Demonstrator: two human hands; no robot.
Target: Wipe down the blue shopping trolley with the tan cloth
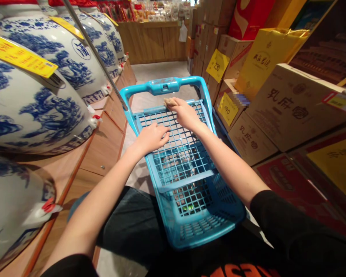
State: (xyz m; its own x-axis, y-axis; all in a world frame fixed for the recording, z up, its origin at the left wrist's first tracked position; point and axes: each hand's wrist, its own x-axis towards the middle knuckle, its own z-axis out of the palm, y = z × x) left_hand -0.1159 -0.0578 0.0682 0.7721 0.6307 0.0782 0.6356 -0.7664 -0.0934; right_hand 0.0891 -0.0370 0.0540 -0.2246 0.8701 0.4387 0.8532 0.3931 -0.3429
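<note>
In front of me is a blue plastic shopping cart (187, 175) with a wide handle (165, 85) at its far end and a square-holed grid flap (180, 134) across its top. My right hand (186, 113) is closed on a small beige cloth (170, 102), pressed near the flap's far edge just below the handle. My left hand (153, 137) rests at the left side of the grid, thumb and index finger apart, holding nothing visible. Its other fingers are partly hidden. Through the grid the lower part of the cart shows only dimly, with a small green item (188, 207) below.
Large blue-and-white porcelain jars (43, 100) stand on a wooden cabinet (96, 152) at left. Stacked cartons (291, 107) and a yellow gift bag (259, 57) line the right. A metal pole (93, 52) slants past the handle. Beyond lies a wooden counter (155, 42) with packaged goods.
</note>
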